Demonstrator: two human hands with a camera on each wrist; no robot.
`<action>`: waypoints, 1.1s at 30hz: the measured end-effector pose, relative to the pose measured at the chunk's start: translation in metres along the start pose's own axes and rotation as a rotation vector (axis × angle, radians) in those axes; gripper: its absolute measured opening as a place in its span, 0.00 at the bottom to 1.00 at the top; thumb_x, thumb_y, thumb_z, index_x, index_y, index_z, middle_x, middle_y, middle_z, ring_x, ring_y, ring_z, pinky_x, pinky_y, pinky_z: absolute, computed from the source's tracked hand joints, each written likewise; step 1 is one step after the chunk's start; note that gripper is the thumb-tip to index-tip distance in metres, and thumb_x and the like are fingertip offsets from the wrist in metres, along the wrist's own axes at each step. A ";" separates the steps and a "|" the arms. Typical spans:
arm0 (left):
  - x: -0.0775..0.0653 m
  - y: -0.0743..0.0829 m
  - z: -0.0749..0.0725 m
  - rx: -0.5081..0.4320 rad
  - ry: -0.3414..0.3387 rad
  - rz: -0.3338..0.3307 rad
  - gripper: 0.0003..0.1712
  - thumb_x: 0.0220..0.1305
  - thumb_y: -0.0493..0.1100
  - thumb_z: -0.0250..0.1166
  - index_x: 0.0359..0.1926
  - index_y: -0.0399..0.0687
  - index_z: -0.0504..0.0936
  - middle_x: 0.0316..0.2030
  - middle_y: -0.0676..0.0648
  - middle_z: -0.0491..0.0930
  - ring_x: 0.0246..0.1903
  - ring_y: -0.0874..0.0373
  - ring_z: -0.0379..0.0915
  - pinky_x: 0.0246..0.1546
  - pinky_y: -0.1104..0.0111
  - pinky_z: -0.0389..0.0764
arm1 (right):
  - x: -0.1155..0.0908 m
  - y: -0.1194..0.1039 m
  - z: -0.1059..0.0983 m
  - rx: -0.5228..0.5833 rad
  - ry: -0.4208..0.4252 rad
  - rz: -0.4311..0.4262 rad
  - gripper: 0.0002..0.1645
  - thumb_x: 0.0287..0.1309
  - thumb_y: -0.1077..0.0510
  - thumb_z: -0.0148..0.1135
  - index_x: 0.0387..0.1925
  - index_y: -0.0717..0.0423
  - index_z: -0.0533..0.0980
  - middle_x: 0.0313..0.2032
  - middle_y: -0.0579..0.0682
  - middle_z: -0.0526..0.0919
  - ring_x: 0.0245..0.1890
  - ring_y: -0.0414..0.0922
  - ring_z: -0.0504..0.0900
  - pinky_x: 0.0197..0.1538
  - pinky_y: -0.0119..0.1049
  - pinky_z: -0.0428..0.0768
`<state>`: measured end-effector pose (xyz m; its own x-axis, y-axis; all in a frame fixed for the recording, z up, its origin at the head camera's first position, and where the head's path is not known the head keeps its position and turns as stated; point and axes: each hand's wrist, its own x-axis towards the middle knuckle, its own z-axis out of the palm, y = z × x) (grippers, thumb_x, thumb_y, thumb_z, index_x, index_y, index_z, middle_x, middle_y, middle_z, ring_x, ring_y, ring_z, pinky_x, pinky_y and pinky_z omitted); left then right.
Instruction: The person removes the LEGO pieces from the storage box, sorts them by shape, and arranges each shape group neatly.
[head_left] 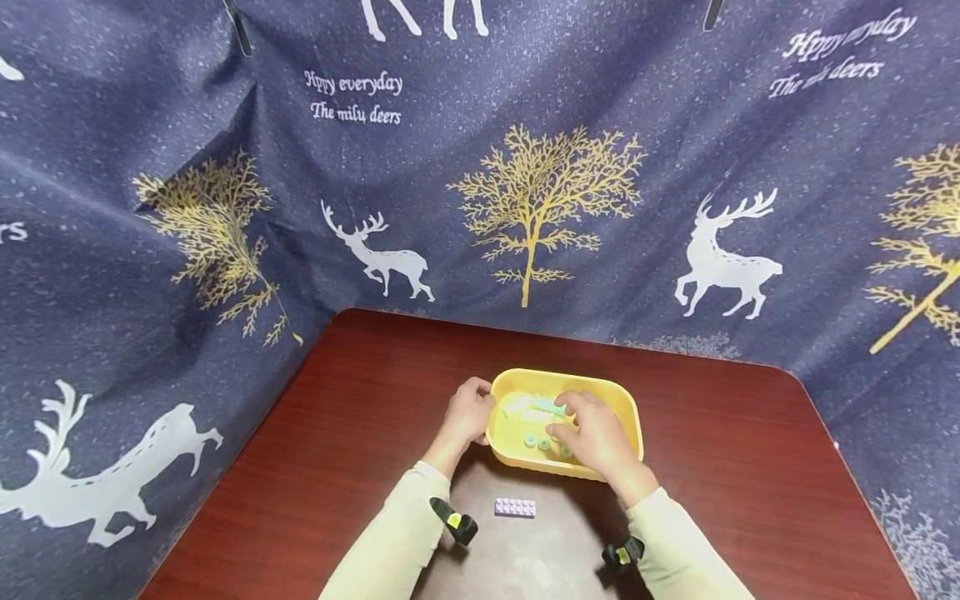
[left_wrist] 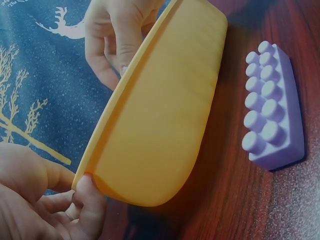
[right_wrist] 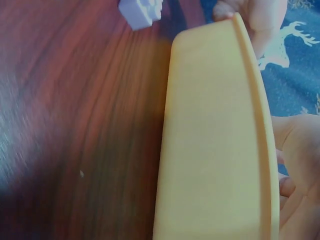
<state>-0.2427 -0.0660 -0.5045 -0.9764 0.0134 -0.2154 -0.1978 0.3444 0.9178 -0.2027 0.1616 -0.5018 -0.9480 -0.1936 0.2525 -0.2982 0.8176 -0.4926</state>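
Bright head view coming in to me now, and there's a pale glare pooling on the desk by its near edge. Those light sleeves are close to bleached! Dark shadow sits just nearside of the yellow tray, and inside it the pale pieces wash out. Over on my left wrist feed, it's dimmer, highlights popping on the purple block. Right wrist's hazy and soft, that block blurred up top, bluish sheen on the desk at left.
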 end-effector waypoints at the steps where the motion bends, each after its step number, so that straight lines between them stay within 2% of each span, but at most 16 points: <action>1: 0.000 0.000 0.000 0.001 0.000 -0.001 0.17 0.71 0.38 0.55 0.59 0.40 0.76 0.38 0.40 0.77 0.24 0.47 0.81 0.12 0.67 0.83 | 0.001 0.001 0.000 -0.006 -0.013 0.006 0.24 0.53 0.51 0.78 0.50 0.54 0.81 0.41 0.54 0.84 0.38 0.48 0.82 0.41 0.45 0.82; 6: 0.000 0.000 0.001 0.002 0.004 0.007 0.19 0.71 0.38 0.55 0.60 0.39 0.76 0.37 0.40 0.77 0.26 0.45 0.82 0.13 0.66 0.83 | 0.009 0.006 -0.003 -0.036 -0.052 0.003 0.25 0.54 0.51 0.77 0.51 0.56 0.80 0.45 0.57 0.84 0.44 0.53 0.83 0.47 0.51 0.84; 12: 0.000 0.002 0.001 0.008 0.007 0.012 0.18 0.71 0.38 0.55 0.59 0.39 0.77 0.36 0.41 0.77 0.26 0.44 0.82 0.13 0.66 0.84 | 0.016 0.009 -0.002 -0.075 -0.052 -0.008 0.27 0.54 0.51 0.77 0.52 0.58 0.80 0.49 0.59 0.84 0.45 0.55 0.84 0.51 0.52 0.84; 20: 0.001 -0.001 0.001 0.008 0.004 0.018 0.18 0.71 0.38 0.56 0.59 0.39 0.77 0.35 0.41 0.76 0.24 0.44 0.81 0.12 0.66 0.83 | 0.027 0.015 0.001 -0.067 -0.068 0.003 0.26 0.59 0.50 0.72 0.55 0.57 0.80 0.53 0.57 0.85 0.56 0.57 0.82 0.60 0.54 0.81; 33: 0.000 0.000 -0.001 -0.035 -0.016 0.012 0.18 0.70 0.37 0.57 0.58 0.38 0.77 0.32 0.43 0.74 0.21 0.47 0.80 0.11 0.67 0.82 | 0.037 0.016 0.008 -0.131 -0.090 0.001 0.22 0.62 0.52 0.70 0.54 0.56 0.80 0.48 0.57 0.87 0.48 0.56 0.85 0.54 0.54 0.84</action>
<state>-0.2424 -0.0671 -0.5043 -0.9773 0.0329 -0.2091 -0.1888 0.3109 0.9315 -0.2433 0.1631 -0.5075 -0.9562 -0.2356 0.1737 -0.2857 0.8806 -0.3781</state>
